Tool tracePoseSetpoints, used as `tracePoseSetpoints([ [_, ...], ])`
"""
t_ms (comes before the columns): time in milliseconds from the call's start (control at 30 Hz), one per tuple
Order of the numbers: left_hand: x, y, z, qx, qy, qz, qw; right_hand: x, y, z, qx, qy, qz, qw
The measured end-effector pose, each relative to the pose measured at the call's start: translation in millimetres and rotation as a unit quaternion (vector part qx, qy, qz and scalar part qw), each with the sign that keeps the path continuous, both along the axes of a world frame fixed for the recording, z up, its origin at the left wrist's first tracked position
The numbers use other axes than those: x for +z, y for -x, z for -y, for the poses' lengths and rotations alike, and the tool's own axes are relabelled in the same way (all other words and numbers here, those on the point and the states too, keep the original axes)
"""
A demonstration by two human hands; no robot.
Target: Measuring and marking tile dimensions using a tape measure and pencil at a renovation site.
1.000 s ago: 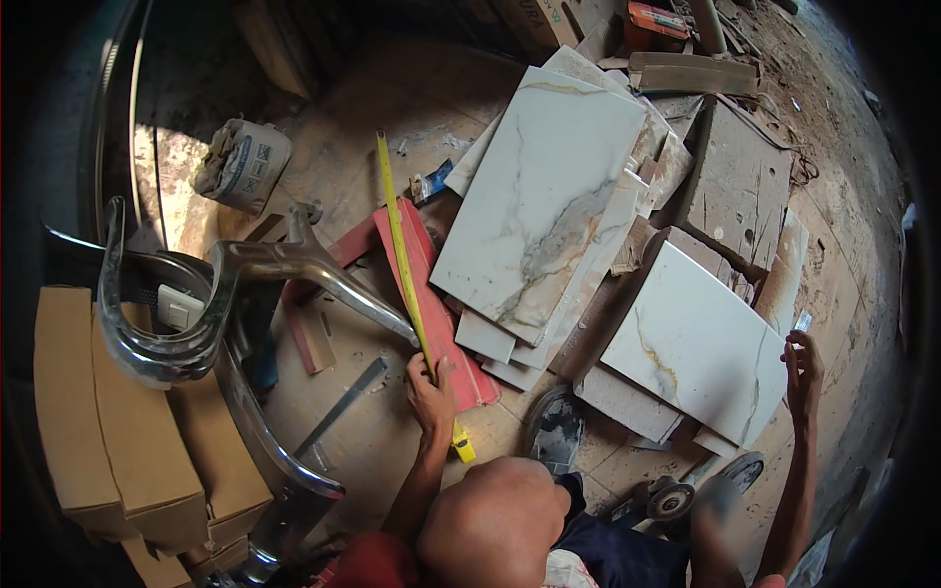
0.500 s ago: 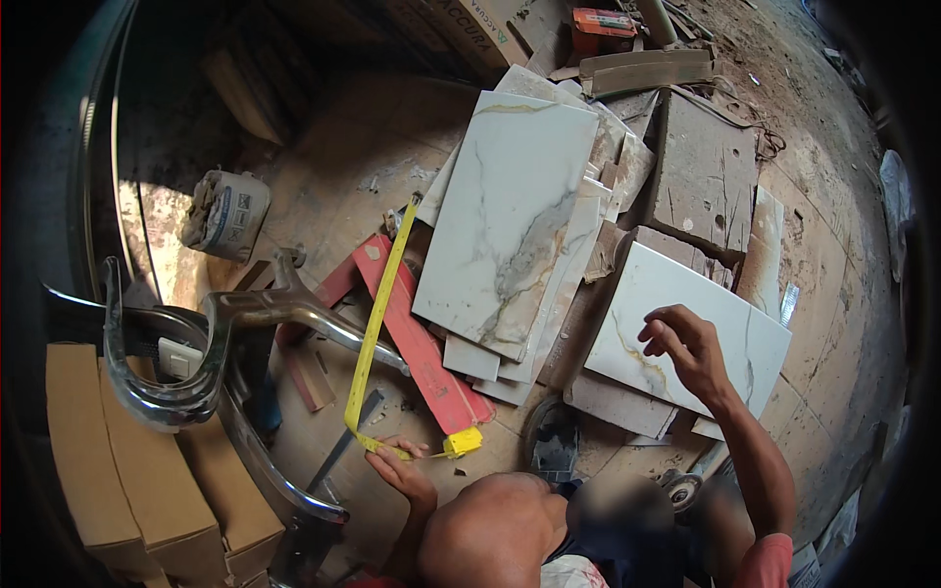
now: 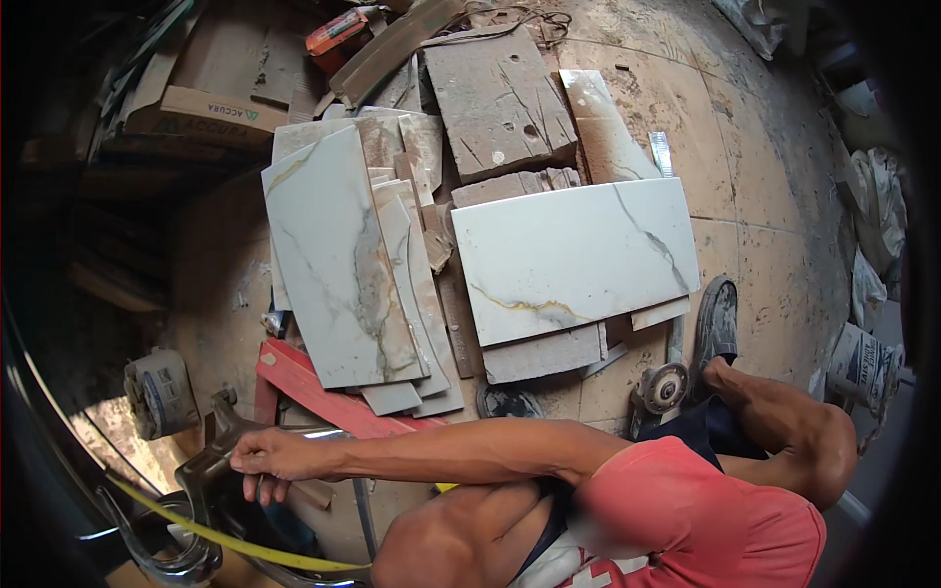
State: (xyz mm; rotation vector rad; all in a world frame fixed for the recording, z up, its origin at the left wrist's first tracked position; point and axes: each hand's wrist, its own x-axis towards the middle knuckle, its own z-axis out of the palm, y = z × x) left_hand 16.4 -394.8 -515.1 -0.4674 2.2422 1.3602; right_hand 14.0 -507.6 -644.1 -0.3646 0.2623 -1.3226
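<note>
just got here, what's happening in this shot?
A person in a red shirt crouches on a dusty floor among marble-look tiles. One arm reaches across to the left, the hand at a metal frame, with a yellow tape measure trailing just below it; which hand it is cannot be told, and the other is out of sight. A large tile lies flat ahead, another tile to its left over a red level. An angle grinder rests by the person's shoe.
</note>
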Motion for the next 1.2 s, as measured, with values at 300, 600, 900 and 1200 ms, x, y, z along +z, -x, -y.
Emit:
tracePoseSetpoints([
  [300,-26.9,-95.5,17.7,0.089,0.064,0.057,0.992,14.3,54.0,-34.3,-0.067,0.029,-0.208,0.975],
  [600,-85.5,-108.7,64.8,0.099,0.071,0.114,0.986,5.7,178.6,-131.9,-0.259,-0.005,0.220,0.940],
  [900,-131.5,-92.5,106.4,0.169,0.133,0.192,0.958,-21.9,212.1,-286.1,-0.659,-0.319,-0.013,0.681],
  [1200,-164.0,-56.4,140.4,0.216,0.234,0.182,0.930,-83.6,167.2,-332.9,-0.593,-0.504,0.007,0.628],
])
